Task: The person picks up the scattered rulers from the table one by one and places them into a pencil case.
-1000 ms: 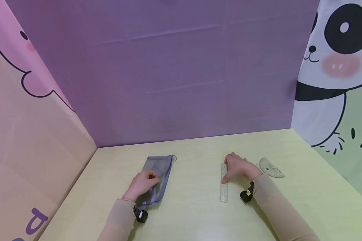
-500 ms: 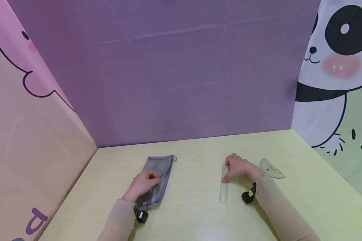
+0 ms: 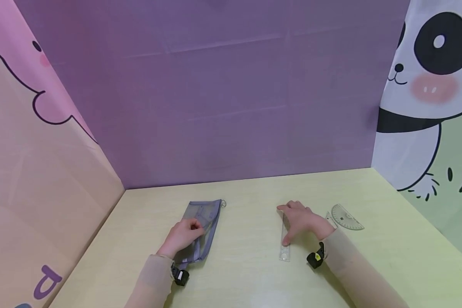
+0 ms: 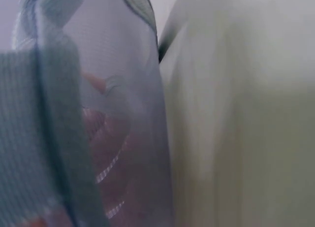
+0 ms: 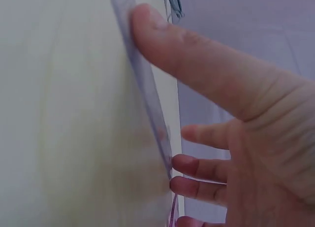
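Observation:
In the head view my left hand (image 3: 182,235) pinches a grey-purple mesh zip pouch (image 3: 211,231) with a small ring at its far corner. Seen from the left wrist, fingers show blurred through the pouch's mesh (image 4: 130,153). On the right, my right hand (image 3: 301,220) spreads over a clear plastic ruler (image 3: 284,253), its thumb at the ruler's near part and its fingers around the far end. The right wrist view shows the thumb (image 5: 187,54) straight along the ruler (image 5: 142,84), with the other fingers extended and apart from it.
A clear protractor (image 3: 345,217) lies on the pale table (image 3: 246,273) beyond the right wrist. Next to it shows the corner of another clear flat piece (image 3: 330,219), mostly hidden by the arm. A purple backdrop (image 3: 231,107) closes off the far edge.
My right hand has spread wider over the ruler: the index finger moved left across its far end, and the thumb slid nearer along it. The left hand and pouch stay put.

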The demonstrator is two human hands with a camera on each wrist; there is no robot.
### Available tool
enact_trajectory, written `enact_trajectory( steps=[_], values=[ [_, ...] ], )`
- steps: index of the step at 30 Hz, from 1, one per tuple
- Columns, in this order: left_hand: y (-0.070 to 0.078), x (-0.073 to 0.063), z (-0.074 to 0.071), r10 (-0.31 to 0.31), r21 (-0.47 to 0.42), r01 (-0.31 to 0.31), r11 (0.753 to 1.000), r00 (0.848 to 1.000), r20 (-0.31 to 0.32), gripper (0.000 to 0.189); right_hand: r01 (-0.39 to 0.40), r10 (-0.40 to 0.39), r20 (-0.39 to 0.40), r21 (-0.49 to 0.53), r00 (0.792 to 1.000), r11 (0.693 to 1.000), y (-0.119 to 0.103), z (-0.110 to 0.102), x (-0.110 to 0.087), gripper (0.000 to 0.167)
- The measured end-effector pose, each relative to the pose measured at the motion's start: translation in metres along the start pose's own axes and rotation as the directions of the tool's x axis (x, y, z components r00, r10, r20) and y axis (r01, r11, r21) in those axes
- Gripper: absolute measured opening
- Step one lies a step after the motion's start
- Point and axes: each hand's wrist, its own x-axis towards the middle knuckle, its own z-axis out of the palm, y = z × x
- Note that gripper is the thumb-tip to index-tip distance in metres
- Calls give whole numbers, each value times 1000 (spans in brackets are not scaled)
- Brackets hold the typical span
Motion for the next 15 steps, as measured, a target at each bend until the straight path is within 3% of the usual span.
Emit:
enact_trajectory(
  steps=[15],
  values=[
    [0,2,2,-1,8,1,1000,1000,-1,6,40,-39,-22,77,999,996,18,10,14,104]
  ],
)
